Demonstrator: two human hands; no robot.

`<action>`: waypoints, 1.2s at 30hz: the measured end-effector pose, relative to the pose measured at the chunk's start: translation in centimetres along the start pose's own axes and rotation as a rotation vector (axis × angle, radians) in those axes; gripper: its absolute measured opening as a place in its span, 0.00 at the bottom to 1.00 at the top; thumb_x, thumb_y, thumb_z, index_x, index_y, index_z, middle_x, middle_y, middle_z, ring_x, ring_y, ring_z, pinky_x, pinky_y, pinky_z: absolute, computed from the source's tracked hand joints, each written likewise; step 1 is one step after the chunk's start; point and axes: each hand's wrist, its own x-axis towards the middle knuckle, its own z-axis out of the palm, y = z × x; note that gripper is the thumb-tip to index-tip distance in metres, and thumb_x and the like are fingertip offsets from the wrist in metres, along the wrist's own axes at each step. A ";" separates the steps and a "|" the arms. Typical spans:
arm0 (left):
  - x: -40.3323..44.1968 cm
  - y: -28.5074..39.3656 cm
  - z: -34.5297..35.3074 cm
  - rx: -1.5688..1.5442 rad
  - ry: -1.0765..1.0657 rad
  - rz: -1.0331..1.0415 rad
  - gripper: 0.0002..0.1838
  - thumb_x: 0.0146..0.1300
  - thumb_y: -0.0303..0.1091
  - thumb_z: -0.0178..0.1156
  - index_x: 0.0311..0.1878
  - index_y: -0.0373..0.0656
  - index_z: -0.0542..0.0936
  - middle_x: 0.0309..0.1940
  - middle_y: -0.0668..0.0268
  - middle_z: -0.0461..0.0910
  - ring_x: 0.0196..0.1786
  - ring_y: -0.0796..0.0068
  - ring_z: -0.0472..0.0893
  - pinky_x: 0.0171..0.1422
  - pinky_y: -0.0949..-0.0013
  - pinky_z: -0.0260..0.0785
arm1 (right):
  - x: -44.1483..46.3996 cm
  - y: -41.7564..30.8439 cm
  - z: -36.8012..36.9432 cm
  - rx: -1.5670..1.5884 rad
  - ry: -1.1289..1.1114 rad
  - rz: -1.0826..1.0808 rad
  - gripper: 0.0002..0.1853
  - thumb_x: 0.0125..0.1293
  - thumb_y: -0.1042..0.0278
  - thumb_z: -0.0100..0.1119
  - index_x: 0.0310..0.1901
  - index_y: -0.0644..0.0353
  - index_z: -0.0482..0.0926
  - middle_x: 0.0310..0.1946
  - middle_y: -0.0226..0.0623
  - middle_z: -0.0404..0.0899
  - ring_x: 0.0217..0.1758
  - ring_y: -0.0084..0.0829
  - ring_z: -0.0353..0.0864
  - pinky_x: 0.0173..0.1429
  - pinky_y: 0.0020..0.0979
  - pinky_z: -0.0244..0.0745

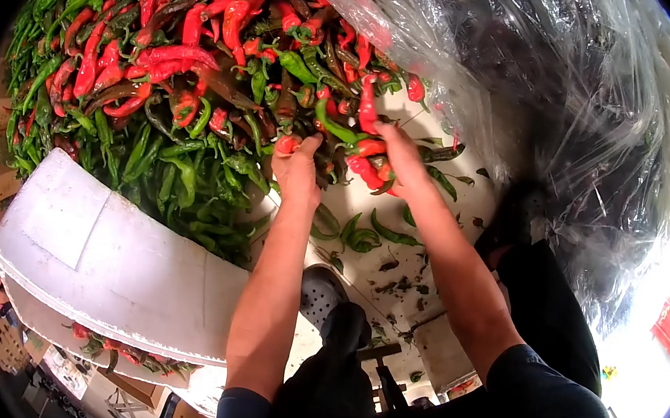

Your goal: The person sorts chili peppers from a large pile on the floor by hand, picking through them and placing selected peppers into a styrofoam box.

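Observation:
In the head view a big heap of chili peppers (195, 27), red, dark brown and green, fills the upper left. My left hand (298, 171) is at the heap's lower right edge, its fingers closed around a red pepper (287, 144). To its right, my right hand (399, 155) is closed on a long red pepper (368, 105) that points upward. A curved green pepper (336, 123) and several red peppers (365, 170) lie close between the hands; whether the right hand also grips any of these I cannot tell.
A white foam box (119, 239) stands at lower left, against green peppers. Clear plastic sheeting (576, 87) covers the upper right. Loose green peppers (362, 239) and dark scraps lie on the light floor around my shoe (321, 291).

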 end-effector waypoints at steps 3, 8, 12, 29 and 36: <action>-0.9 0.4 0.7 0.023 0.021 -0.015 0.12 0.56 0.20 0.67 0.33 0.46 0.73 0.33 0.73 0.76 0.37 0.76 0.76 0.47 0.68 0.71 | -1.1 -0.5 3.0 -0.117 0.050 -0.087 0.24 0.67 0.51 0.65 0.54 0.62 0.75 0.38 0.40 0.81 0.32 0.32 0.84 0.32 0.38 0.82; -0.8 0.5 1.2 -0.087 -0.027 -0.189 0.13 0.57 0.22 0.67 0.44 0.42 0.78 0.42 0.65 0.83 0.45 0.68 0.81 0.54 0.66 0.74 | -0.8 -0.8 1.6 0.192 -0.160 0.235 0.24 0.66 0.47 0.65 0.52 0.57 0.76 0.36 0.37 0.83 0.31 0.35 0.83 0.31 0.40 0.79; -0.2 0.6 1.2 0.033 -0.030 -0.118 0.11 0.58 0.24 0.67 0.41 0.44 0.77 0.43 0.67 0.81 0.44 0.71 0.81 0.50 0.64 0.75 | 0.1 -1.3 1.2 0.076 -0.174 0.289 0.25 0.62 0.45 0.68 0.49 0.57 0.78 0.34 0.38 0.83 0.31 0.35 0.83 0.31 0.39 0.79; -5.8 -0.3 -2.8 0.038 -0.480 -0.352 0.24 0.59 0.23 0.65 0.61 0.39 0.77 0.53 0.62 0.84 0.57 0.68 0.81 0.63 0.62 0.71 | -5.0 1.5 -3.5 0.127 -0.382 0.212 0.22 0.68 0.63 0.62 0.58 0.66 0.75 0.50 0.41 0.83 0.47 0.34 0.86 0.54 0.39 0.84; -12.0 0.9 -6.6 -0.170 -0.598 -0.218 0.27 0.58 0.16 0.64 0.62 0.35 0.76 0.54 0.59 0.84 0.54 0.63 0.84 0.62 0.60 0.76 | -12.9 -1.5 -0.3 -0.184 -0.416 -0.017 0.32 0.61 0.66 0.71 0.65 0.68 0.72 0.55 0.37 0.81 0.53 0.30 0.82 0.61 0.31 0.76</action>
